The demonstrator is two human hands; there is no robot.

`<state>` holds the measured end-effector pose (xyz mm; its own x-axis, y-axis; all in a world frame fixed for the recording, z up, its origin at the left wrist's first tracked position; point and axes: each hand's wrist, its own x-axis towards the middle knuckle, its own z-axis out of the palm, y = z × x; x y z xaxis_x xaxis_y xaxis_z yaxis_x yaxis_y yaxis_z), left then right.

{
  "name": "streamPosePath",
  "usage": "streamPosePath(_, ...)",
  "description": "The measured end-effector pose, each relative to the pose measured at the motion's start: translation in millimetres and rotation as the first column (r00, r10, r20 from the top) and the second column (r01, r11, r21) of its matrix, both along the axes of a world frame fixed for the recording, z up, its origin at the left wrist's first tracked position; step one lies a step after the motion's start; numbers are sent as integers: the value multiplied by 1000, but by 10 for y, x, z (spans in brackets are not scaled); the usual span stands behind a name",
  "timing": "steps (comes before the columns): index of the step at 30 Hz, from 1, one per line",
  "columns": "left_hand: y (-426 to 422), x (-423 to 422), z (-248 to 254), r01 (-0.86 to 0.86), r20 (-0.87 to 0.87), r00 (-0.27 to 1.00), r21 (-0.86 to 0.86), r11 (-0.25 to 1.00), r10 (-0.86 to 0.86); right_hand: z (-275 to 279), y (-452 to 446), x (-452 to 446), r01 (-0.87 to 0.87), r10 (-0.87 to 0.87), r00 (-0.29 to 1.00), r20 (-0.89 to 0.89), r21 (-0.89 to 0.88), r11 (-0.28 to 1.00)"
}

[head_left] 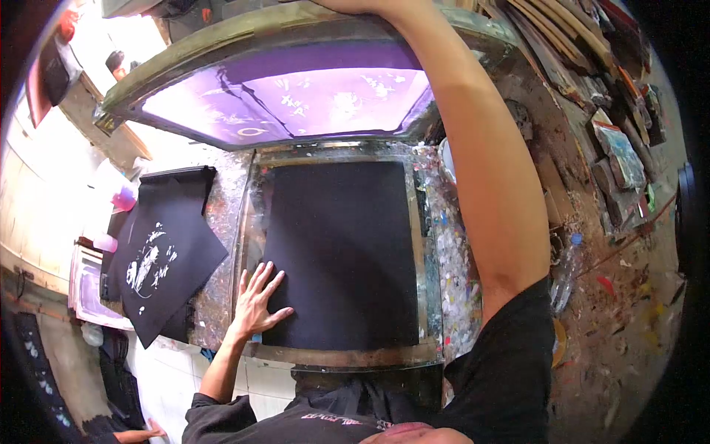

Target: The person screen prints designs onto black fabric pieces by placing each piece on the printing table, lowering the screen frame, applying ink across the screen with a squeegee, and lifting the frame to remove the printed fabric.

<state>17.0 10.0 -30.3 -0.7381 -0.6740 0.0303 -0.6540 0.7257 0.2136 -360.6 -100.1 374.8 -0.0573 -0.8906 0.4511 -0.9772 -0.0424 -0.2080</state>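
A black fabric panel (340,251) lies flat on the paint-stained printing board in front of me. My left hand (256,302) rests on the panel's left edge near its lower corner, fingers spread and holding nothing. Above the far side, a screen printing frame (222,55) with purple mesh (325,92) is tilted up; pale design shapes show in the mesh. My right arm reaches over the right side, and my right hand (351,4) is at the frame's upper edge, gripping it. The top of the picture cuts off part of that hand.
Black pieces with a white print (151,266) are stacked at the left. Pink-stained containers (122,194) stand beyond them. A plastic bottle (568,274) and scattered paint marks lie at the right. Another person's hand (154,431) shows at the lower left.
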Motion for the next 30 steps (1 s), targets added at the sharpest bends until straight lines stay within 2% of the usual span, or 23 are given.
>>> streamPosePath(1,7,-12,24,-9,-5,1000,8,1000,9,-15,59,34,-6,6,1000,-4,-4,1000)
streamPosePath(3,46,-28,60,-27,-13,1000,18,999,27,-115,283,91,33,-31,999,13,-177,984)
streamPosePath(6,39,-5,26,-7,-24,1000,-37,999,6,-248,554,229,16,-35,992,-122,-160,987)
streamPosePath(8,98,-46,240,-16,-136,990,32,999,20,-414,798,383,117,-126,984,-124,-81,990)
streamPosePath(9,135,-66,398,-61,-378,920,135,989,108,-537,962,500,155,-164,978,-126,-79,985)
streamPosePath(10,179,-96,579,-69,-582,787,245,967,204,-696,1146,623,199,-207,970,-125,-75,977)
streamPosePath(11,257,-159,729,4,-823,473,358,934,314,-913,1355,727,140,-167,975,-143,-180,974)
streamPosePath(12,350,-140,919,0,-816,473,377,926,332,-1174,1580,837,68,-117,978,-170,-266,961)
streamPosePath(13,419,-113,1124,17,-849,156,514,858,506,-1432,1796,952,43,-77,977,-197,-171,984)
streamPosePath(14,474,-77,1215,85,-762,-178,619,781,623,-1701,1997,1058,22,-40,973,-226,-81,996)
streamPosePath(15,553,1,1121,1,-687,-203,712,702,697,-2054,2141,1144,-10,-19,962,-272,-105,994)
streamPosePath(16,692,96,1007,18,-618,-152,779,627,771,-2405,2220,1176,-38,-8,949,-317,-139,990)
streamPosePath(17,730,214,627,54,-596,-115,795,604,795,-2735,2262,1184,-41,52,954,-297,44,998)
streamPosePath(18,752,301,312,-16,-553,-123,831,556,824,-2923,2263,1178,-37,94,963,-253,221,975)
streamPosePath(19,796,336,142,-25,-512,-134,858,514,848,-2896,2244,1116,-14,65,968,-244,205,979)
streamPosePath(21,877,532,-294,-282,-501,87,816,504,861,-2893,2218,988,-104,115,993,10,513,852)
streamPosePath(22,830,624,-590,-384,-494,147,770,509,857,-2950,2218,991,-113,121,992,18,519,847)
streamPosePath(23,835,605,-554,-388,-481,134,779,492,867,-3023,2263,1007,-147,140,989,51,483,863)
streamPosePath(24,910,539,-439,-367,-555,152,737,568,818,-3115,2347,1043,-184,164,983,83,455,872)
streamPosePath(26,1006,499,-314,-346,-624,147,695,631,768,-3318,2356,1198,-200,228,972,-52,318,927)
streamPosePath(27,1003,492,-275,-258,-633,159,714,651,757,-3454,2164,1137,-161,215,965,-148,311,937)
streamPosePath(29,959,532,-319,-127,-676,155,710,693,720,-3605,1616,936,-107,159,952,-261,204,973)
streamPosePath(30,946,552,-348,-134,-675,170,705,696,717,-3715,1223,735,-39,80,938,-337,125,991)
